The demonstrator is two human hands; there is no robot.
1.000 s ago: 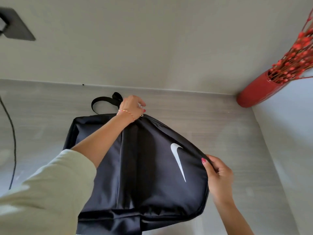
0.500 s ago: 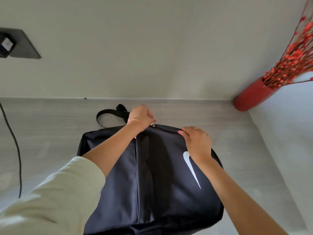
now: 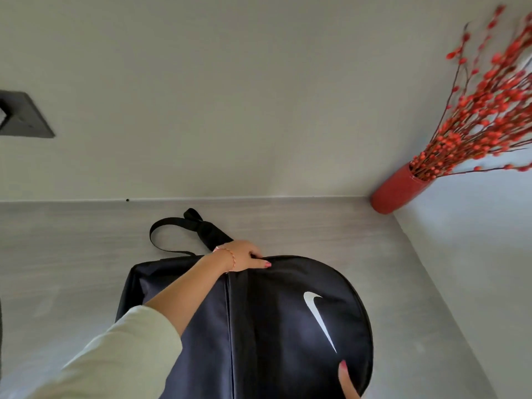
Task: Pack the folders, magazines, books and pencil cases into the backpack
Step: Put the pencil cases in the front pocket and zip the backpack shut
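Observation:
A black backpack [image 3: 288,326] with a white swoosh lies flat on the grey table, its top toward the wall and its zip closed along the curved edge. My left hand [image 3: 243,256] reaches over it and grips the top edge at the zip, fingers curled behind the rim and thumb lying along the seam. Only the thumb and a bit of my right hand [image 3: 347,380] show at the bottom edge of the view, resting on the backpack's front below the swoosh. No folders, magazines, books or pencil cases are in sight.
The backpack's black carry strap [image 3: 184,228] loops out on the grey table [image 3: 331,226] toward the wall. A red vase [image 3: 395,191] with red berry twigs leans in the far right corner. A dark wall plate [image 3: 24,116] sits at the left, on the wall.
My right hand left the top of the backpack and dropped to its lower right front, mostly out of view. My left hand stayed at the top zip. The view tilted upward.

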